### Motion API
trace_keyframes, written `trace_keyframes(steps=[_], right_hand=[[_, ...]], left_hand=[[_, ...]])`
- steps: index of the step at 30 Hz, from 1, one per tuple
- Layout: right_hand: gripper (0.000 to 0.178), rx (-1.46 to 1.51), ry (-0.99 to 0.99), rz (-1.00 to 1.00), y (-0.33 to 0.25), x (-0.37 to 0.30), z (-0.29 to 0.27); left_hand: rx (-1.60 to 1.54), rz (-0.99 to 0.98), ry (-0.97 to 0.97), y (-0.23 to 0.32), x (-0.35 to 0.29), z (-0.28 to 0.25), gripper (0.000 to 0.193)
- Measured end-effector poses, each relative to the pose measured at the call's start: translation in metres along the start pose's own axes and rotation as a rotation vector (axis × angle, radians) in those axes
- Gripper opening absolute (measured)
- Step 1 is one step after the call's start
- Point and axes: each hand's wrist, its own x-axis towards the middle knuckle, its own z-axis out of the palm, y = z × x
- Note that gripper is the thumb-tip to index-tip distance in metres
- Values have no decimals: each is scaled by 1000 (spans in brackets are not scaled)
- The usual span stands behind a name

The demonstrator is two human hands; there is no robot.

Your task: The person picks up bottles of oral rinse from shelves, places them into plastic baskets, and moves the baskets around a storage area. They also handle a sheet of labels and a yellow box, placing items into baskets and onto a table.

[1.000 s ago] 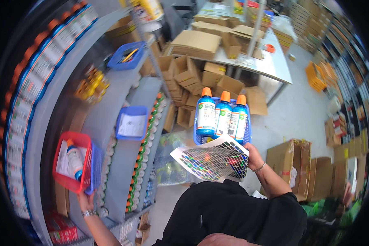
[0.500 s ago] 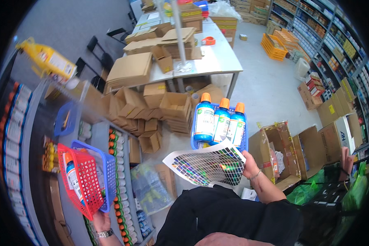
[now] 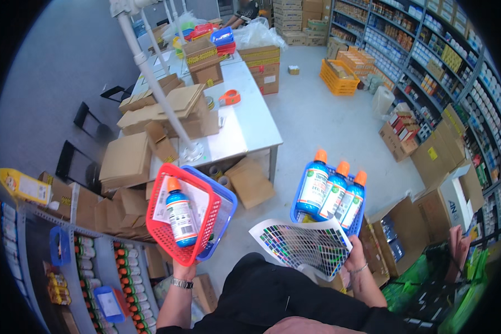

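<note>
My left hand [image 3: 185,271], a metal watch on its wrist, grips the near end of a red basket [image 3: 208,220] and a blue basket [image 3: 227,207] stacked together. Inside the red one lie a paper slip [image 3: 162,207] and a blue bottle with an orange cap [image 3: 180,218]. On the right, my right hand [image 3: 356,257] is closed on a sheet of shiny grid-patterned stickers [image 3: 303,240] and the near end of another blue basket [image 3: 298,196]. Three blue mouthwash bottles [image 3: 333,192] with orange caps stand tilted in that basket. The sheet covers its near edge.
A white table [image 3: 250,125] with flattened cartons and an orange tape dispenser [image 3: 230,98] stands ahead. Shelves of bottles [image 3: 129,278] run at lower left; open cardboard boxes [image 3: 401,222] are at right. An orange crate [image 3: 338,78] sits on the floor. Another person [image 3: 245,12] is at the far table end.
My left hand has brought the stacked red and blue baskets away from the left shelf, up and to the right. The view has turned; my right hand still holds the basket and sheet.
</note>
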Motion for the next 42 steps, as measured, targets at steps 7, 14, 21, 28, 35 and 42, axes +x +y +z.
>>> trace_keyframes(steps=[7, 14, 21, 28, 35, 42], right_hand=[[47, 157, 60, -225, -77, 90, -56], [49, 327, 331, -402, -170, 148, -49], [50, 350, 402, -442, -284, 241, -59], [45, 188, 240, -375, -461, 403, -77], [43, -35, 13, -195, -624, 596, -35], [40, -229, -134, -46, -698, 780, 157]], left_hand=[[89, -59, -194, -24, 145, 191, 44], [-109, -207, -479, -68, 312, 368, 41], [-41, -221, -574, -86, 431, 532, 45], [16, -179, -417, -105, 513, 669, 48], [-208, -114, -176, -114, 600, 709, 40], [-180, 60, 67, -98, 742, 673, 40]])
